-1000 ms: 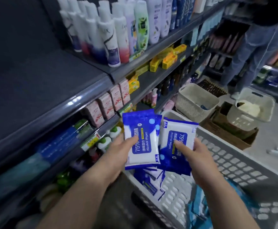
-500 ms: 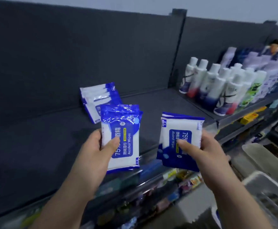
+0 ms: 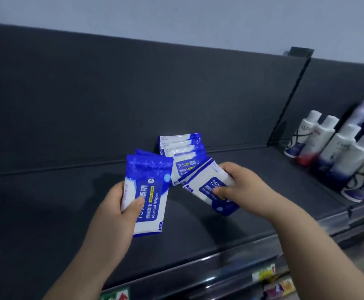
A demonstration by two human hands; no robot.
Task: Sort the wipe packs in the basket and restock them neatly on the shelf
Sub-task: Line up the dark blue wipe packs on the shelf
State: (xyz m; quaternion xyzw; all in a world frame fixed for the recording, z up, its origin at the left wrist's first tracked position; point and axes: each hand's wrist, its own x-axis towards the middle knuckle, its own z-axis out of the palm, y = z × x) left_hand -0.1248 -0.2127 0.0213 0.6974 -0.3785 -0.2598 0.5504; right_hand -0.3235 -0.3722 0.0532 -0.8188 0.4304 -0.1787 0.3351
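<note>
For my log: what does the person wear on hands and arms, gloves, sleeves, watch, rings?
Nothing worn shows. The left hand and right hand are bare, no gloves, no ring on the visible fingers. Both forearms are bare to the frame's edge: no sleeve, watch or band.

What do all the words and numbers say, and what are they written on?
"酒精", "Alcohol Wipes": upright pack in the left hand.
"75%", "Alcohol Wipes": tilted pack in the right hand.
"75%", "酒精": front pack of the stack on the shelf.
bottles and shelf-edge tags: too blurred to read.
</note>
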